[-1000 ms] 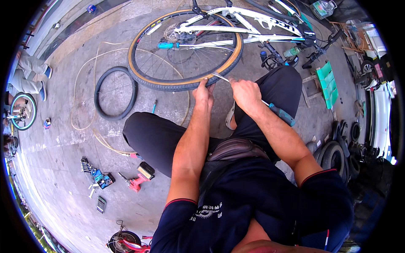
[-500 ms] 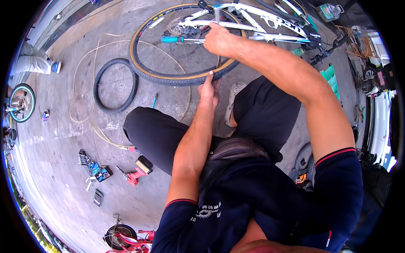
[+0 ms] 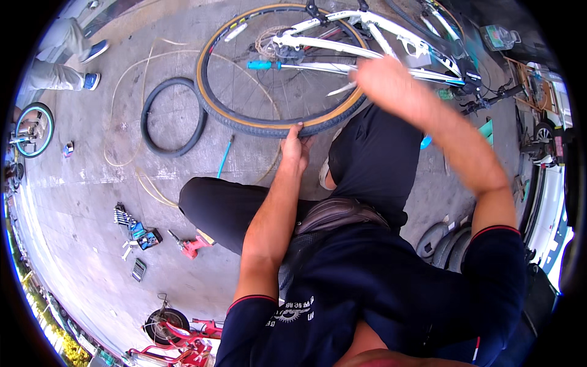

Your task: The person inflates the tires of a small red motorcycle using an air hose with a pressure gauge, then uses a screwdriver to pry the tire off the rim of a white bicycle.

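A bicycle wheel [image 3: 208,92] with a tan-walled black tyre lies tilted at the upper middle, beside the rear of a white bicycle frame [image 3: 324,46]. My left hand [image 3: 295,150] grips the tyre's near edge, thumb on the tan sidewall and fingers underneath. Over the wheel's right side, my right hand [image 3: 388,82] is closed and smeared by motion. From it sticks out a slim pale lever [image 3: 341,90], its tip toward the tyre's inner edge. A teal-handled tool [image 3: 263,65] rests across the spokes.
A loose black tyre [image 3: 145,116] and a yellowish hose [image 3: 113,92] lie on the floor, with a thin blue rod [image 3: 225,156] nearby. A red power drill [image 3: 192,244] and toolbox [image 3: 147,237] are at lower left. Another person's legs [image 3: 58,75] stand at upper left.
My right hand has swung right and toward me, off the wheel's middle. My left hand keeps its hold on the tyre. More of the other person's legs shows.
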The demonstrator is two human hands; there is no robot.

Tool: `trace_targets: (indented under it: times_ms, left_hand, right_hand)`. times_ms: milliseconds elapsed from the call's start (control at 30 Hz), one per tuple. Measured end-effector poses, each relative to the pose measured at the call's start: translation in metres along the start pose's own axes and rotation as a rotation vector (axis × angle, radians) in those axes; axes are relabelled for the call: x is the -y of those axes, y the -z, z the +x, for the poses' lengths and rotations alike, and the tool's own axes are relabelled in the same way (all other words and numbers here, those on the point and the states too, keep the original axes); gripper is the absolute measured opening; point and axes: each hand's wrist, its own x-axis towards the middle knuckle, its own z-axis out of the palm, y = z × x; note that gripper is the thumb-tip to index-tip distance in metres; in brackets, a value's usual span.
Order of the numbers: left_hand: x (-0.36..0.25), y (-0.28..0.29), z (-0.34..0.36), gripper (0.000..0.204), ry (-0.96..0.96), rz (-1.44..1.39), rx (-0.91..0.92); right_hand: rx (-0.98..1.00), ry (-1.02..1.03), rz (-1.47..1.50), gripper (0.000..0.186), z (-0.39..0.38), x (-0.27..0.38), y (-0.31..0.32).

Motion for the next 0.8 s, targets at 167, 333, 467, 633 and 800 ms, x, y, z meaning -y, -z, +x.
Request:
trace_targets:
  times_ms: [167,333,467,633,800]
  left_hand:
    - [0.027,-0.02,0.004,0.037,-0.057,-0.005,0.002]
    - [0.016,-0.016,0.012,0.031,-0.05,0.059,0.059]
    - [0.02,-0.009,0.014,0.028,-0.035,0.06,0.068]
    - [0.023,-0.009,0.007,0.025,-0.043,0.065,0.048]
    - [0.021,-0.018,0.005,0.023,-0.074,0.052,0.029]
  right_hand:
    - [-0.039,-0.288,0.348,0.033,-0.077,0.089,-0.05]
    - [-0.133,-0.477,0.509,0.029,-0.081,0.128,-0.069]
    - [-0.128,-0.483,0.501,0.028,-0.068,0.142,-0.079]
    - [-0.131,-0.499,0.466,0.025,-0.071,0.152,-0.086]
    - [-0.102,-0.58,0.53,0.028,-0.07,0.158,-0.09]
